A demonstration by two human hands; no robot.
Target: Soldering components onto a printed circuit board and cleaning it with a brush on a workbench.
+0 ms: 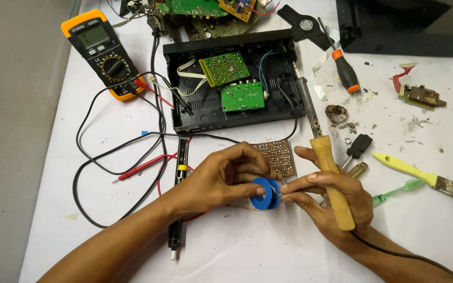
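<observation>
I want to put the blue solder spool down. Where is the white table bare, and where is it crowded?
Bare white table lies below both hands, right of the black desoldering pump. Another free patch lies below the yellow-handled brush. Crowded: around the open black plastic case and the orange-handled screwdriver, with debris.

A yellow multimeter (pixel 104 53) lies near the far left corner of the white worktop (pixel 237 251), its black and red leads (pixel 132 152) trailing toward the near edge. An open black case (pixel 235 81) with green circuit boards (pixel 243 96) sits at the middle of the far edge. Toward the right edge lie an orange-and-black screwdriver (pixel 345 71), a yellow-handled brush (pixel 431 179) and a green toothbrush (pixel 397 191)
</observation>
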